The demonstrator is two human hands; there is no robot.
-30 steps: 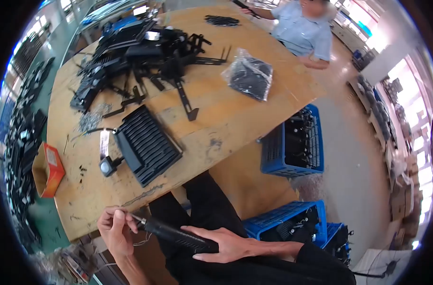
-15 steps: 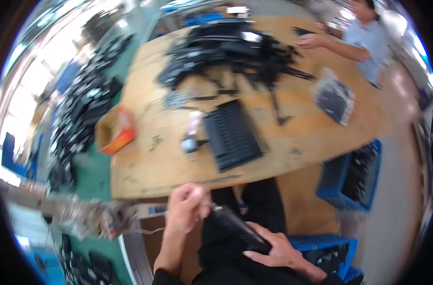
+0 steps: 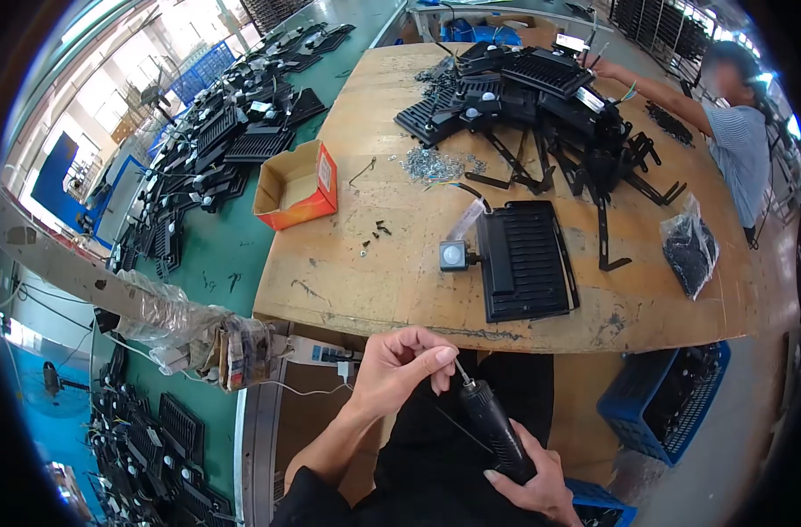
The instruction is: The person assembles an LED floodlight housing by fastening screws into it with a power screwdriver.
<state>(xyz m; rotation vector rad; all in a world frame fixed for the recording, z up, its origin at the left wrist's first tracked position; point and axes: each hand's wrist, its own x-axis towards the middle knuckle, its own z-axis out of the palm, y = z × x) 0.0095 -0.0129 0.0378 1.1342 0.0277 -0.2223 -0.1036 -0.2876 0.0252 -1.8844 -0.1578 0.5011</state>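
My right hand (image 3: 541, 483) is wrapped around the black body of an electric screwdriver (image 3: 492, 422), its bit pointing up and to the left. At the tip of that bit is my left hand (image 3: 405, 369), thumb and fingers pinched; whatever sits between them is too small to make out. Ahead on the table lies a black finned floodlight (image 3: 528, 259) with a white-domed sensor (image 3: 453, 256) on its left side. A few small dark screws (image 3: 376, 233) lie to the left of the sensor.
An open orange-red cardboard box (image 3: 299, 213) stands at the table's left edge. Loose metal hardware (image 3: 435, 164), piled floodlights (image 3: 506, 97) and black brackets (image 3: 602, 158) lie farther back. A plastic bag (image 3: 690, 250) is at right, near a co-worker (image 3: 739, 140). Blue crates (image 3: 668, 400) stand below.
The view has swung and sharpened, so the table appears farther right. The screwdriver is tilted more upright, and my left hand's fingers have come to its bit. The co-worker's hand is now at the pile.
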